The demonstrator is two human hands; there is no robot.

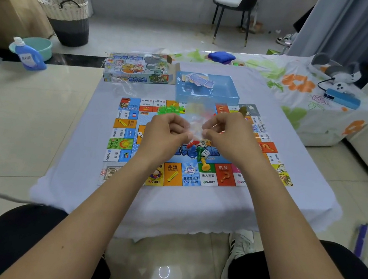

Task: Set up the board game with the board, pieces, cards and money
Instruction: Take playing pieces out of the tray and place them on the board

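Board: the game board [173, 175] lies flat on the white-clothed table [169, 207] in front of me; I take it as my landmark.
Left hand: my left hand [165, 134] hovers over the board's middle, fingers curled, thumb and fingertips pinching one edge of a clear plastic bag [195, 126].
Right hand: my right hand [228, 135] is just beside the left, pinching the bag's other edge; the two nearly touch.
Bag: held above the board; it is blurred, and I think some red bits show through it, but I cannot tell for certain.
Pieces: a white die [205, 153], a green pawn [199, 152], a yellow pawn [205, 164] and a red pawn [192, 144] lie near the board's centre, below my hands. Green houses [168, 110] sit in a heap near the board's far edge.
Tray: a blue tray [230, 96] touches the board's far edge, with loose cards [198, 80] inside.
Box: the printed game box [138, 69] lies beyond the board's far left corner, just beside the tray.
Floor: well left of the board stand a blue detergent bottle [29, 55] and a teal basin [42, 44].
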